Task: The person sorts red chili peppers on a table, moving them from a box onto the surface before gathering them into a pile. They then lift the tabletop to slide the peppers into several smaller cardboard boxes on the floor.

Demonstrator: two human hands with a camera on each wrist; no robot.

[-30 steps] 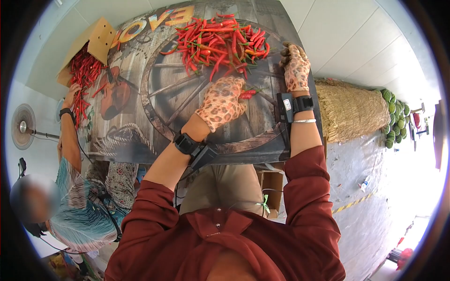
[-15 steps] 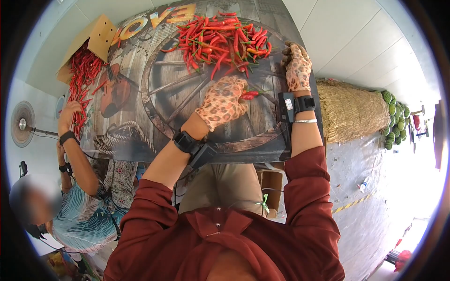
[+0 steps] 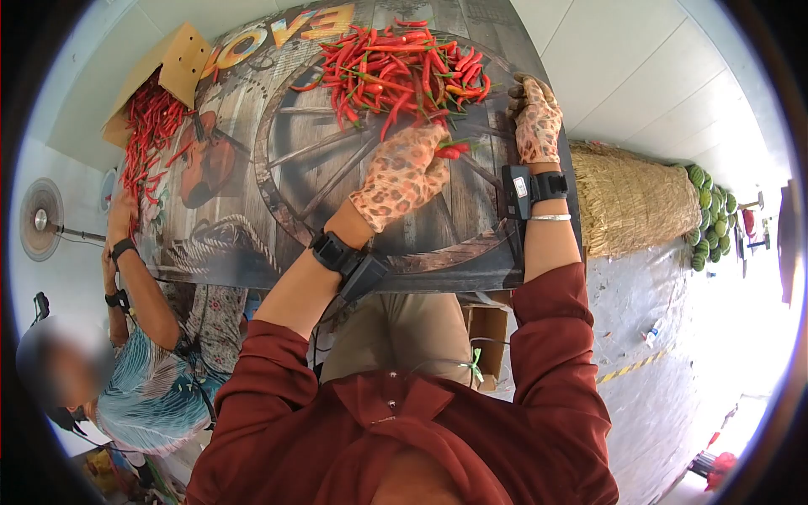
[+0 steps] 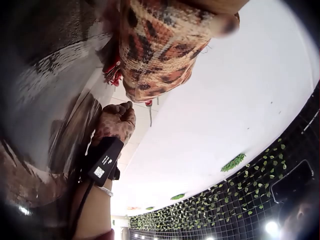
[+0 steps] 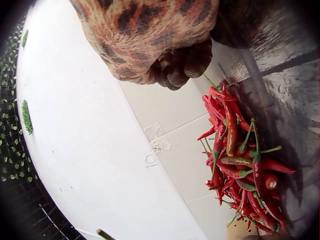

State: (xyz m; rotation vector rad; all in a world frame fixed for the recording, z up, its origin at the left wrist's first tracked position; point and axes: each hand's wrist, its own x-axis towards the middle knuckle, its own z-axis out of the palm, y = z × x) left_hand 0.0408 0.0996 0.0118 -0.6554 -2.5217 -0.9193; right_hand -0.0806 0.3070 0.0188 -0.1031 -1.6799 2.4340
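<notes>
In the head view, the person's gloved left hand [image 3: 404, 175] holds red chili peppers [image 3: 454, 150], which stick out beyond the thumb with their green stems. Its knuckles are at the near edge of a heap of red chili peppers [image 3: 396, 71] on the table [image 3: 337, 189]. A red chili end [image 4: 149, 103] shows below the glove in the left wrist view. The gloved right hand [image 3: 537, 122] rests by the table's right edge, beside the heap, its dark-tipped fingers [image 5: 175, 75] loosely curled and no pepper showing in them.
At the table's left end, a cardboard box [image 3: 183, 67] lies tipped over with more red chilies [image 3: 151, 126] spilling out. Another person's hand [image 3: 122, 219] is beside those. A straw-covered block [image 3: 631, 198] and several watermelons [image 3: 711, 215] stand beyond the right edge.
The left hand has moved slightly forward toward the heap, still holding the peppers. The right hand has barely moved. The other person's hand has drawn back toward the table's near edge.
</notes>
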